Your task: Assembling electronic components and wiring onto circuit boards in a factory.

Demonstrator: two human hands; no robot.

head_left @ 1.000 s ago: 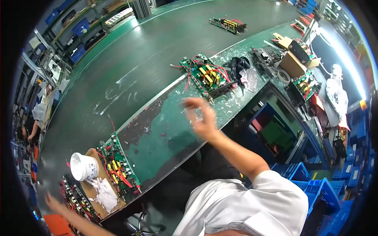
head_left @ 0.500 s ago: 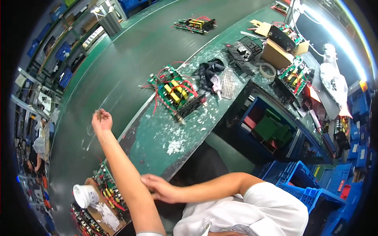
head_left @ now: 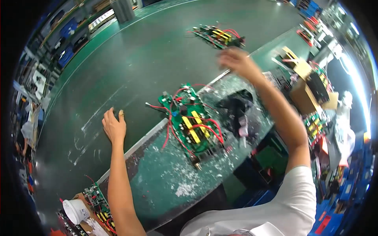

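Fingers (head_left: 108, 117) of left hand (head_left: 115, 129) loosely spread, empty; right hand (head_left: 238, 63) blurred, can't tell grip, beside yellow-blocked green circuit board (head_left: 215, 36) on dark-green surface (head_left: 157, 51); loose red wires (head_left: 234, 32) could snag if hooked.

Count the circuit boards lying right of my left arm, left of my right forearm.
2. The near board lies mostly on the bench, right of your left hand; the far board lies beyond your right hand. Your right arm may hide others.
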